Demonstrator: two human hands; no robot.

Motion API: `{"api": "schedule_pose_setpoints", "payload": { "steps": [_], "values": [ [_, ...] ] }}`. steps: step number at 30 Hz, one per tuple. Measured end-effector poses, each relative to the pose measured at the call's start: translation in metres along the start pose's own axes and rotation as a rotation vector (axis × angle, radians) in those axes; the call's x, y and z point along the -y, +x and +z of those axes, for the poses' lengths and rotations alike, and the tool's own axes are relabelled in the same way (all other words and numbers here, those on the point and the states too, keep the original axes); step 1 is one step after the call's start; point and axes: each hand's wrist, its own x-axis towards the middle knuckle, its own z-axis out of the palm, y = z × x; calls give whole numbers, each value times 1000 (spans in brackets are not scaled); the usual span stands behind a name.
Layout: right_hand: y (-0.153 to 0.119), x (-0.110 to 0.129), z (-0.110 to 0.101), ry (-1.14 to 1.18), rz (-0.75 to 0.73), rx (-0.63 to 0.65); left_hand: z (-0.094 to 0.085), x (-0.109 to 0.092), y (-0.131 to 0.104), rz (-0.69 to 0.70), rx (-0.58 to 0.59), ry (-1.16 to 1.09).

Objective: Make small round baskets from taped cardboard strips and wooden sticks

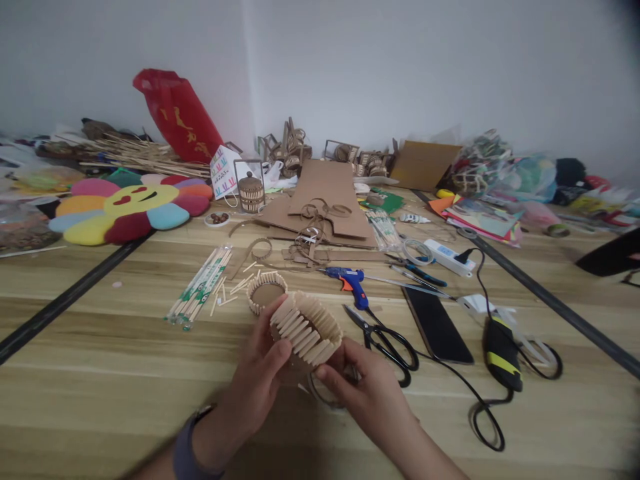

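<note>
A small round basket of short wooden sticks (306,330) is held up between both hands, tilted so that its sticks and part of its inside show. My left hand (260,367) grips its left side, fingers behind it and thumb at the lower edge. My right hand (364,380) holds the lower right edge between thumb and fingers. Just behind, a second stick ring with a brown base (267,293) lies on the table. A roll or ring of strip (330,399) is partly hidden under my right hand.
Right of the hands lie a blue glue gun (353,283), black scissors (385,340), a phone (437,323) and a corded black-yellow tool (501,353). Packed sticks (200,287) lie left. Cardboard (327,200), a lidded stick pot (251,193) and a flower cushion (135,207) stand farther back.
</note>
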Motion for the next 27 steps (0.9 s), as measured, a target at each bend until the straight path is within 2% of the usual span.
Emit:
{"api": "schedule_pose_setpoints", "payload": {
  "steps": [4, 8, 12, 17, 27],
  "values": [
    [-1, 0, 0, -39, 9, -24, 2, 2, -1, 26, 55, 24],
    [0, 1, 1, -43, -4, -19, 3, 5, -2, 3, 59, 39],
    [-1, 3, 0, -30, -31, -7, 1, 5, -1, 29, 25, 32],
    [-1, 6, -6, -31, -39, -14, 1, -6, 5, 42, -60, -35],
    [2, 2, -11, -3, -12, 46, -4, -13, 13, -90, -124, -123]
  ]
}}
